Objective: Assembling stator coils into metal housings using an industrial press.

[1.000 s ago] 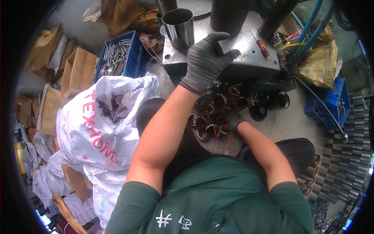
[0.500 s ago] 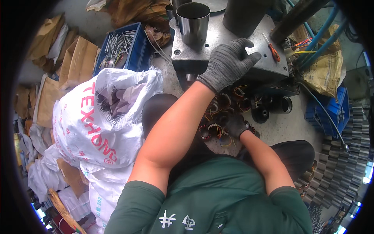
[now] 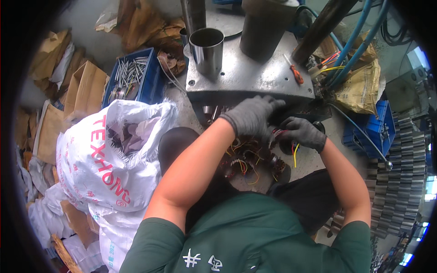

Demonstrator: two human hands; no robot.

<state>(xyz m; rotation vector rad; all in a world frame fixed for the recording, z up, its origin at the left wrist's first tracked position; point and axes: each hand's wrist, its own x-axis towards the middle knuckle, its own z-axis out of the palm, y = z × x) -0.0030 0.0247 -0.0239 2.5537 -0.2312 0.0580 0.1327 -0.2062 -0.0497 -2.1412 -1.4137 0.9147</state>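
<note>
My right hand [image 3: 304,133], in a dark grey glove, is closed around a wire-wound motor stator [image 3: 278,133], mostly hidden by the fingers. Its yellow lead hangs below the hand. Close by, at the front edge of the thick steel press plate [image 3: 246,82], is my gloved left hand [image 3: 252,117]. Its fingers reach toward the stator; blur and shadow hide whether they grip anything. Under both hands, several more stators [image 3: 243,166] with coloured leads lie on the floor between my legs. A shiny steel cylinder [image 3: 207,54] stands upright on the plate's left part.
An orange-handled screwdriver [image 3: 296,73] lies on the plate beside a thick post [image 3: 323,29]. To the left are a white woven sack [image 3: 100,159] and a blue crate [image 3: 145,82] of metal rods. On the right are a blue bin [image 3: 378,129] and stacked metal pieces [image 3: 400,177].
My right hand has risen from the stators on the floor, bringing one up with it. My left hand has come down from above the plate to its front edge. The view has shifted slightly.
</note>
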